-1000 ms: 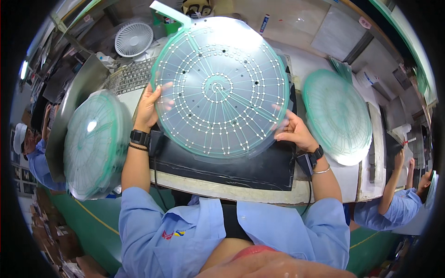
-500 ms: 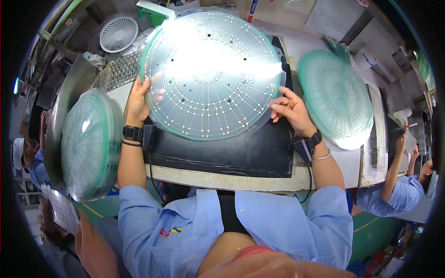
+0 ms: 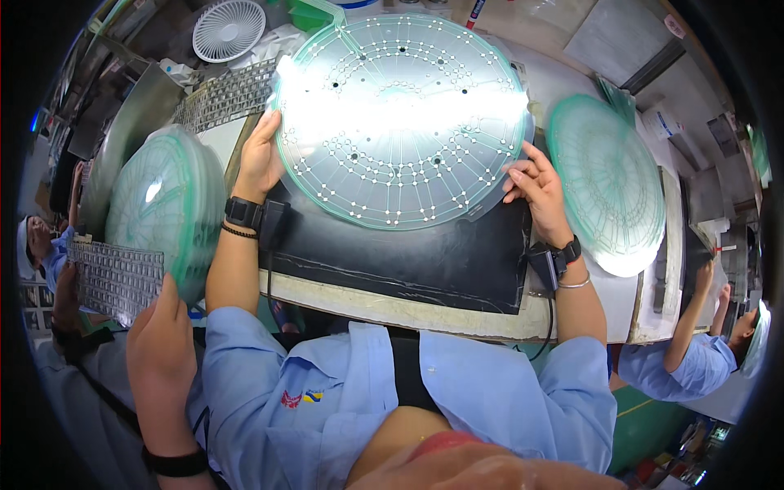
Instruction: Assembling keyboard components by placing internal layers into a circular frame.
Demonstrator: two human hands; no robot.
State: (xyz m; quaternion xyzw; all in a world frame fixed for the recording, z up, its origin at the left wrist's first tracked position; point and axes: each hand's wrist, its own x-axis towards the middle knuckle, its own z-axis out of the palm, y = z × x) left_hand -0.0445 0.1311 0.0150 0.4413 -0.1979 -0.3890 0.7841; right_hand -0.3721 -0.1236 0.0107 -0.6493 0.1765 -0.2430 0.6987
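I hold up a large round translucent sheet (image 3: 384,175) with a printed ring pattern of fine green lines, white dots and dark spots. My left hand (image 3: 260,159) is closed on its left edge, thumb in front and the other fingers behind. At the lower right rim, my right hand (image 3: 541,192) has its fingers bent and closed about the edge. A strong glare band hides the sheet's middle. Beneath the sheet lies a black mat (image 3: 392,273). Stacks of similar round greenish sheets stand on the left (image 3: 151,200) and right (image 3: 608,180).
A co-worker's hand (image 3: 167,339) at the lower left holds a metallic grid sheet (image 3: 122,278). Another grid panel (image 3: 224,96) lies at the back left near a white fan (image 3: 229,31). A lamp arm (image 3: 322,10) reaches over the table. Another person (image 3: 686,351) works at far right.
The round sheet and my hands sit slightly farther right and higher in the picture, and the surroundings have shifted too. At left, the co-worker's grid sheet has come up beside the left stack.
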